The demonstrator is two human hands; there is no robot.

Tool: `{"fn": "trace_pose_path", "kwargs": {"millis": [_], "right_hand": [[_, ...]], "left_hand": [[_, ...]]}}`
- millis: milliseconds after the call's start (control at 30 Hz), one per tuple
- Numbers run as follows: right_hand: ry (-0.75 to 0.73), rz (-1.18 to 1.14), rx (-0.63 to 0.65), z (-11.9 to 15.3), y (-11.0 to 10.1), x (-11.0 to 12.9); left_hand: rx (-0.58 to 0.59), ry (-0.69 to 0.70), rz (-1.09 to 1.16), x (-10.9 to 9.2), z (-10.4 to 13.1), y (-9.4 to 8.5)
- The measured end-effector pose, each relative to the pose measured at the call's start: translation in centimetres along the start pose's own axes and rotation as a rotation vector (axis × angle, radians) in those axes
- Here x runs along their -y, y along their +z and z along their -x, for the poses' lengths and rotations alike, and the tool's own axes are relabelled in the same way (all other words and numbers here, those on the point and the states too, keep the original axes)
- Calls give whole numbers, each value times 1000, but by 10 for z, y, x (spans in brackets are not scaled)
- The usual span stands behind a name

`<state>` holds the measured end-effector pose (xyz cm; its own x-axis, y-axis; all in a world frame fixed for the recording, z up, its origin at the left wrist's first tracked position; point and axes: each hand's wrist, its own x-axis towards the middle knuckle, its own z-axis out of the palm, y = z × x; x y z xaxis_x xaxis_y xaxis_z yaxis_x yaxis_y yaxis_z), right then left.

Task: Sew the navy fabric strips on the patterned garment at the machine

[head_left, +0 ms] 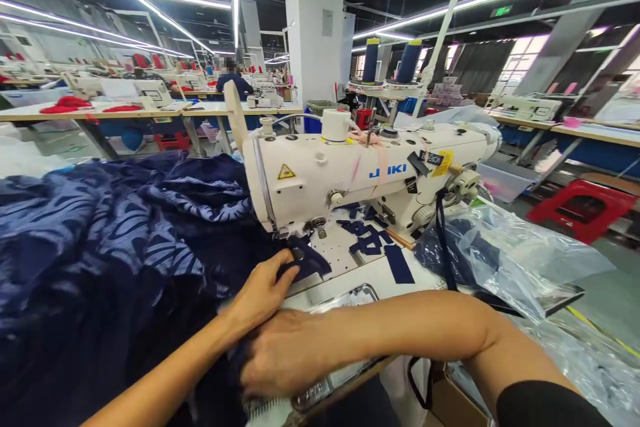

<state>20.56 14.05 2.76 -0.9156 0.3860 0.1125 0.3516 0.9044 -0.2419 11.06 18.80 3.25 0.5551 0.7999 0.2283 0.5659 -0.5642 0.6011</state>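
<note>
A white sewing machine [310, 177] stands at the centre. Just below its needle area, my left hand [265, 287] pinches the edge of a dark navy fabric, thumb and forefinger closed on it. My right hand [280, 357] is lower and nearer, blurred by motion, over the navy fabric at the table's front edge; its fingers are smeared. Patterned navy fabric [100, 247] is heaped across the left side. Small navy pieces [367, 240] lie on the machine bed, with a larger rectangular piece [399, 264] beside them.
A metal tray [367, 291] is set in the white tabletop behind my right forearm. Clear plastic bags [530, 253] cover the right side. A red stool [585, 208] stands farther right. Behind are work tables [135, 112] and a person [235, 83].
</note>
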Motion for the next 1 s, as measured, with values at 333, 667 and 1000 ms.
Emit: {"fn": "trace_pose_path", "kwargs": {"millis": [333, 667, 1000], "right_hand": [[769, 416, -234, 90, -48, -81], [937, 596, -103, 89, -44, -119], [495, 223, -294, 73, -10, -96]], "left_hand": [[-145, 133, -24, 21, 11, 6], [-112, -187, 136, -6, 15, 7], [148, 486, -845, 4, -17, 14]]}}
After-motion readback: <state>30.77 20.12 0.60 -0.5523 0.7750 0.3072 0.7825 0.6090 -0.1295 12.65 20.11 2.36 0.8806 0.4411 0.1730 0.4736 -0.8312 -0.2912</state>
